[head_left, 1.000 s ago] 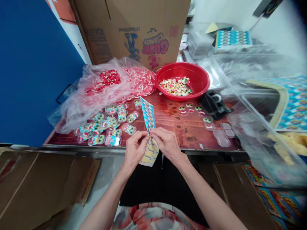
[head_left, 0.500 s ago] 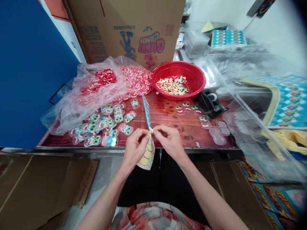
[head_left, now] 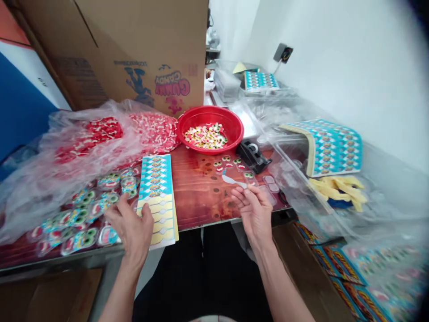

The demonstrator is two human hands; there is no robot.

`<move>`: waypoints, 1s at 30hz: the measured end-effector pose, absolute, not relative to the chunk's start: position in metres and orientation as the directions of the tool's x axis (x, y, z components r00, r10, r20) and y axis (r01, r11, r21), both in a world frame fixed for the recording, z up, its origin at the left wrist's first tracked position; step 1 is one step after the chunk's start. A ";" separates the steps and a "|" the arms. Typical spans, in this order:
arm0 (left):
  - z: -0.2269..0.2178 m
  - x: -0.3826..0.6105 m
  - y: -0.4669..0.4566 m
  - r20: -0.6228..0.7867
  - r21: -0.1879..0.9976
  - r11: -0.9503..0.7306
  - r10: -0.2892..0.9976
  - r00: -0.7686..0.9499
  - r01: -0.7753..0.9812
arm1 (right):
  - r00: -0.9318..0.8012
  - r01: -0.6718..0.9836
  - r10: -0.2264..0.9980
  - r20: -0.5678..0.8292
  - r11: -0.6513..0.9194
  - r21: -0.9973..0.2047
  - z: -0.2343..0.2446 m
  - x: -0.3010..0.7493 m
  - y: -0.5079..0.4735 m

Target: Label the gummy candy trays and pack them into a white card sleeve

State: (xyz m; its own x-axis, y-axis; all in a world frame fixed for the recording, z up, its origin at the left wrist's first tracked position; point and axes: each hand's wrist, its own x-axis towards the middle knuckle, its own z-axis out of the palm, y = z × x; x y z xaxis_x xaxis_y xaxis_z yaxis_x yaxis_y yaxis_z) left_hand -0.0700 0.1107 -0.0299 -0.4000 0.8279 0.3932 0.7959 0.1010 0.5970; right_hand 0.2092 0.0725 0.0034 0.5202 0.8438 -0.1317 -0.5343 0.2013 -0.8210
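Between thumb and fingers, my right hand (head_left: 253, 210) pinches a small peeled sticker label (head_left: 234, 180) by one end, held above the table. The label looks pale, with a bluish tip. My left hand (head_left: 131, 228) has its fingers apart and holds nothing, beside the sticker sheet (head_left: 157, 188). That sheet lies at the table's front edge, with blue printed labels on its upper part and bare yellow backing below. Close to the left hand is a pile of small labelled candy packs (head_left: 82, 212). Near the right hand are unlabelled clear packs with candy eyes and teeth (head_left: 248, 175).
A red bowl (head_left: 238, 129) with loose candies stands at the back. Left of it lies a plastic bag (head_left: 110, 134) of red-white candies. A black tape dispenser (head_left: 253, 156), a clear bin (head_left: 298, 188), more label sheets (head_left: 338, 147) and yellow gloves (head_left: 348, 188) are to the right.
The sticker sheet was held in both hands; now it lies on the table at left, let go. My right hand has moved right with one label. The view has turned right.
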 end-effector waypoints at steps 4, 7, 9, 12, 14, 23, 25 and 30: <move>-0.013 0.001 0.150 0.228 0.697 -0.115 0.971 -0.067 0.708 | 0.492 -0.517 0.866 -0.087 0.211 -0.829 -0.002 0.220 0.067; -0.014 0.073 0.190 -0.005 0.618 0.000 1.000 0.003 0.786 | 0.495 -0.550 0.860 -0.124 0.199 -0.811 -0.008 0.219 0.067; -0.019 0.114 0.212 -0.105 0.549 0.110 0.993 -0.062 0.829 | 0.529 -0.554 0.833 -0.163 0.193 -0.810 -0.010 0.218 0.068; -0.028 0.153 0.230 -0.118 0.535 0.151 0.988 -0.103 0.831 | 0.562 -0.534 0.803 -0.199 0.168 -0.829 -0.013 0.220 0.068; -0.032 0.164 0.233 -0.112 0.550 0.146 0.989 -0.101 0.823 | 0.557 -0.514 0.802 -0.214 0.131 -0.848 -0.015 0.224 0.067; -0.042 0.124 0.208 -0.134 0.813 0.092 0.991 0.030 0.575 | 0.461 -0.508 0.851 -0.253 0.020 -0.861 -0.023 0.227 0.059; -0.045 0.110 0.192 -0.145 0.885 0.106 0.988 0.051 0.454 | 0.462 -0.493 0.863 -0.203 0.060 -0.868 -0.018 0.222 0.056; -0.042 0.082 0.133 -0.217 0.972 0.202 0.969 0.122 0.120 | 0.427 -0.400 0.902 -0.070 0.119 -0.909 -0.008 0.206 0.052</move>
State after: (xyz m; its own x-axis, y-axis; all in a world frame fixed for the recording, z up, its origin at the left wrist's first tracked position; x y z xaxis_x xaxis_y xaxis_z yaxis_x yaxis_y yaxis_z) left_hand 0.0820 0.1331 -0.0417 0.1219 0.9686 -0.2166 0.1197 0.2023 0.9720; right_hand 0.2058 0.0518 -0.0078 0.4271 0.9015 -0.0697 -0.4004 0.1195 -0.9085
